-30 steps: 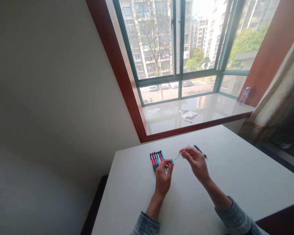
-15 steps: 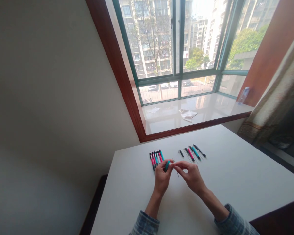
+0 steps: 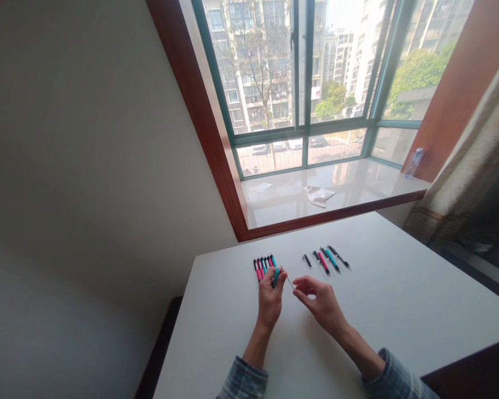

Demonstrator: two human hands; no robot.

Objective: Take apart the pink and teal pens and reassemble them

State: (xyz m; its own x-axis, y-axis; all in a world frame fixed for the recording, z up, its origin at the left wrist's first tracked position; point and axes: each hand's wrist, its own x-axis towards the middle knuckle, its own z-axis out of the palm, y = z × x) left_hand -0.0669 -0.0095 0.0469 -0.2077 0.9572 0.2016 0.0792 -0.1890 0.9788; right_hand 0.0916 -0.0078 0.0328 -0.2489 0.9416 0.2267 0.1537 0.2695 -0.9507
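My left hand (image 3: 270, 299) is closed around a teal pen barrel (image 3: 276, 275), held nearly upright. A thin pen refill (image 3: 290, 282) slants between my two hands, its upper end beside the fingertips of my left hand. My right hand (image 3: 319, 302) pinches the refill's lower end between thumb and fingers. Just behind my left hand lies a row of pink, teal and black pens (image 3: 263, 262), partly covered by it. Beyond my right hand are loose pen parts: a short black piece (image 3: 307, 260), a pink barrel (image 3: 324, 262) and a teal barrel (image 3: 333, 260).
Farther right on the white table (image 3: 382, 288) lies a black pen part (image 3: 339, 256), with thin refills among the barrels. A wall borders the table's left. Behind it, the window sill (image 3: 278, 213) carries a crumpled cloth (image 3: 319, 195) and a clear bottle (image 3: 413, 163).
My left hand has shifted slightly left with the teal barrel. My hands are farther apart, and the refill now slants between them with my right fingers at its lower end.
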